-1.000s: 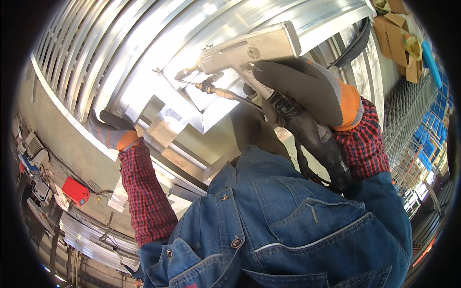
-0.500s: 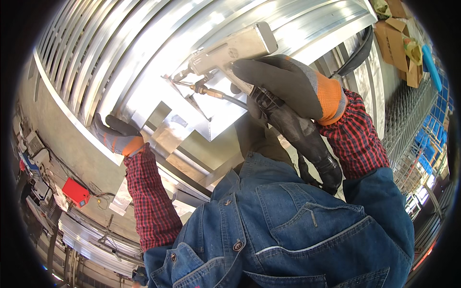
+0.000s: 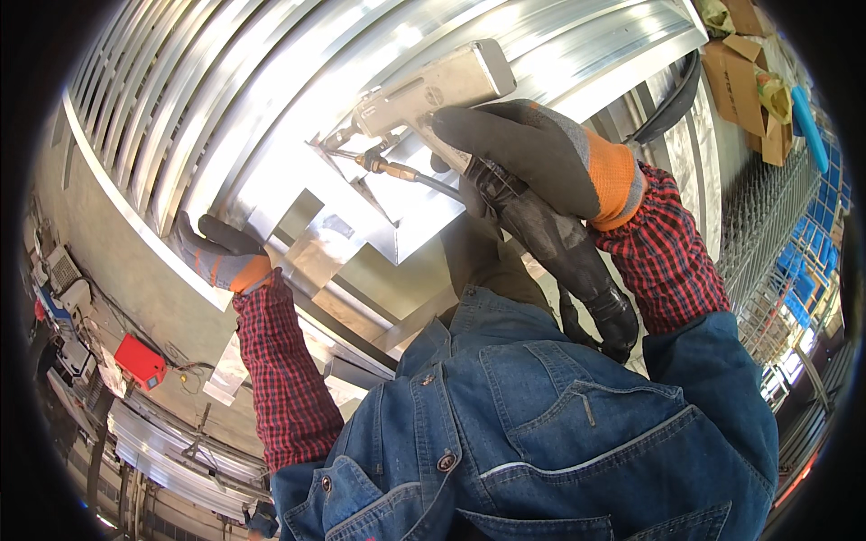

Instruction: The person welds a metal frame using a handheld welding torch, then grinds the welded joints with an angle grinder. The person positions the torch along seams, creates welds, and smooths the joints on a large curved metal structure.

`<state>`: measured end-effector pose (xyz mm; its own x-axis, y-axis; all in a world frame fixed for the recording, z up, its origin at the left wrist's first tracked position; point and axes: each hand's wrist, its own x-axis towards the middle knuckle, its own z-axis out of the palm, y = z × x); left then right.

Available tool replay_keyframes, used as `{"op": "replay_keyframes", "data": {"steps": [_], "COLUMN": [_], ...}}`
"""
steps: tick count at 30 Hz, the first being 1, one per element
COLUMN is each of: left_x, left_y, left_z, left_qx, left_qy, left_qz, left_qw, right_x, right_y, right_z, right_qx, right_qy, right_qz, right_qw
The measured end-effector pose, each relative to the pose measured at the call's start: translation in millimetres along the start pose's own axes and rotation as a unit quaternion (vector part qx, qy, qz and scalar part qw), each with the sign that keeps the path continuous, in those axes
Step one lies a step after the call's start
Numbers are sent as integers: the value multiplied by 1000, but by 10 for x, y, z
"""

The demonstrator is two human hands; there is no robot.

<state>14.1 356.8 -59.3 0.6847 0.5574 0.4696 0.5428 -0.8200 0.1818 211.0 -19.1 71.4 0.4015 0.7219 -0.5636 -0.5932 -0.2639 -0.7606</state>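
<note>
My right hand [image 3: 541, 158], in a dark glove with an orange cuff, is wrapped round the handle of a handheld welding gun [image 3: 433, 90]. The gun has a boxy silver body, and its narrow nozzle touches or nearly touches the bright metal workpiece [image 3: 271, 176]. A brass-coloured wire feed tube [image 3: 390, 168] runs beside the nozzle, and a thick black-wrapped cable [image 3: 564, 248] hangs from the handle toward my lap. At the left, my left hand [image 3: 225, 252], gloved alike, rests on the edge of the slatted metal panel [image 3: 149, 135] with its fingers apart.
Cardboard boxes [image 3: 735, 90] and a blue tube [image 3: 809, 126] lie at the far right, above wire mesh [image 3: 771, 212]. On the floor at the left sit a red box [image 3: 141, 362] and cables. Metal profiles [image 3: 171, 442] are stacked at lower left.
The welding gun and my right hand have shifted slightly to the left. My left hand stays in almost the same place.
</note>
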Motion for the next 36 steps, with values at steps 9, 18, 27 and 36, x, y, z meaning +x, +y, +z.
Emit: {"op": "replay_keyframes", "data": {"steps": [9, 18, 27, 36], "left_x": [-5, -11, 3, 7], "left_y": [3, -31, -28, -6], "left_z": [-5, 16, 20, 12], "left_qx": [-4, -13, -22, -15], "left_qy": [-2, -9, 13, 22], "left_qz": [-6, -9, 20, 24], "left_qw": [1000, 1000, 999, 999], "right_x": [19, 21, 21, 2], "right_y": [-10, -16, -112, -99], "right_z": [-46, 66, 116, 53], "right_qx": [-29, 58, 20, -62], "right_qy": [-26, 9, 28, 17], "right_qz": [25, 51, 50, 24], "right_qw": [999, 997, 998, 998]}}
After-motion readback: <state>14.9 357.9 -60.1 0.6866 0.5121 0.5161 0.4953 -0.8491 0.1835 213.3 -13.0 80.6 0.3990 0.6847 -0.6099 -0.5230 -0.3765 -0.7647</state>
